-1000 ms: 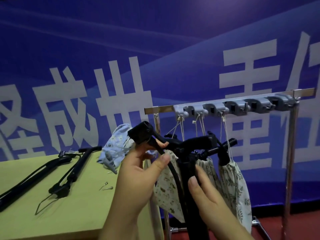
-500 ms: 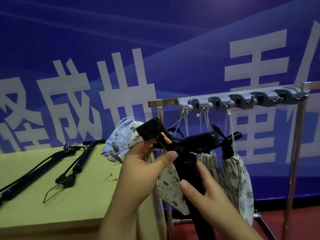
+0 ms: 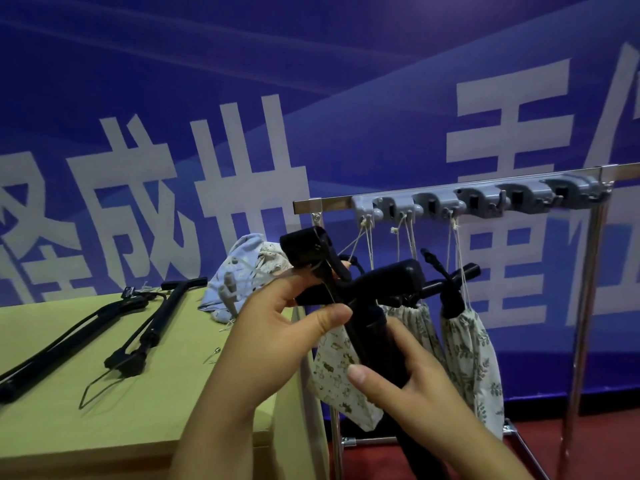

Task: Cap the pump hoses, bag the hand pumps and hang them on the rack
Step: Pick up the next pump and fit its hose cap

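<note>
A blue banner filled the far wall. My right hand (image 3: 408, 386) gripped the hand pump (image 3: 372, 327) upright near the rack (image 3: 485, 199), steadying it, while my left hand (image 3: 277, 327) pinched its hose end (image 3: 304, 251) for capping.

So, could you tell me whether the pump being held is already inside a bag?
Not yet. The pump is bare black from handle to barrel, gripped by the left hand and right hand.
</note>
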